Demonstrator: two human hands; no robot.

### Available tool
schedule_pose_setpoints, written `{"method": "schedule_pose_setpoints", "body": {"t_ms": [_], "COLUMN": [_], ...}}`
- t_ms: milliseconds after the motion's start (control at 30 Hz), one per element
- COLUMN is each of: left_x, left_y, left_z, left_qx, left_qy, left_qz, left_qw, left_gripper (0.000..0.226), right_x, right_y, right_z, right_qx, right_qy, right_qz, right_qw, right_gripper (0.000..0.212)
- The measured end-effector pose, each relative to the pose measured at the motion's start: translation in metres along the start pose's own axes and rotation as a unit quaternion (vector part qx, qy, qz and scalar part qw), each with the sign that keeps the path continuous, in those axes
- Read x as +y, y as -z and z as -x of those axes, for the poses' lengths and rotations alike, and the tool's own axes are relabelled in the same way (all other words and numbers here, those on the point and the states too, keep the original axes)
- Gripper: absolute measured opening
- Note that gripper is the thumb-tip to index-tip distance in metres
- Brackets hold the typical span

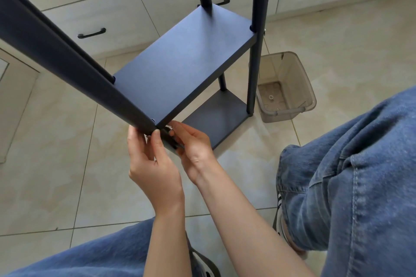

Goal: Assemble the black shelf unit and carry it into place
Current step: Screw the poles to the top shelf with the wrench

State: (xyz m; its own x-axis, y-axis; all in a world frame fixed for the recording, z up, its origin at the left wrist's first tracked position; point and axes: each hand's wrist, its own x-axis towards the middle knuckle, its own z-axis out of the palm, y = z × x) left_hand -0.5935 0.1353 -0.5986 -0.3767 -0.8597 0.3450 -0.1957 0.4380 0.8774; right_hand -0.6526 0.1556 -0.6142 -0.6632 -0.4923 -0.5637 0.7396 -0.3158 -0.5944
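The black shelf unit with flat rectangular boards and round posts [180, 63] stands on the beige tiled floor [56, 141], close to the white drawer fronts with black bar handles [90, 13]. 2 of its boards show, the middle board [186, 56] above the bottom board [216, 119], both fitted between the posts. At the near corner of the middle board, both hands meet around the nearest black post [67, 63]. The left hand [153, 164] pinches the post just under the board, thumb on its front. The right hand [193, 148] curls its fingers around the same post from the other side. A clear plastic bin [290, 105] sits on the floor just beside the right-hand post. Blue denim trouser legs [349, 175] frame the scene.
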Motion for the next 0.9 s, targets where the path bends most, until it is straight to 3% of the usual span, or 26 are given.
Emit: {"method": "schedule_pose_setpoints", "body": {"t_ms": [300,433,533,633,767,900], "left_x": [-0.003,-0.011,-0.015,-0.018,-0.014,0.004], "left_y": [0.011,0.021,0.021,0.023,0.027,0.022], "left_z": [-0.015,-0.038,-0.067,-0.1,-0.113,-0.087], "left_qx": [0.023,0.092,0.179,0.213,0.186,0.162], "left_qy": [0.035,0.069,0.14,0.193,0.194,0.183], "left_qz": [-0.031,-0.025,0.053,0.084,0.068,0.044], "left_qw": [0.999,0.993,0.972,0.954,0.961,0.969], "left_gripper": [0.038,0.028,0.02,0.02,0.029,0.065], "right_x": [-0.012,-0.012,-0.015,-0.023,-0.034,-0.038], "right_y": [0.033,0.044,0.044,0.041,0.04,0.039], "right_z": [0.012,0.023,0.029,0.034,0.038,0.039], "right_qx": [0.058,0.061,0.058,0.058,0.059,0.062], "right_qy": [-0.049,-0.039,-0.02,-0.001,0.024,0.049], "right_qz": [-0.097,-0.086,-0.07,-0.065,-0.071,-0.04], "right_qw": [0.992,0.994,0.996,0.996,0.995,0.996], "right_gripper": [0.013,0.014,0.016,0.021,0.021,0.026]}}
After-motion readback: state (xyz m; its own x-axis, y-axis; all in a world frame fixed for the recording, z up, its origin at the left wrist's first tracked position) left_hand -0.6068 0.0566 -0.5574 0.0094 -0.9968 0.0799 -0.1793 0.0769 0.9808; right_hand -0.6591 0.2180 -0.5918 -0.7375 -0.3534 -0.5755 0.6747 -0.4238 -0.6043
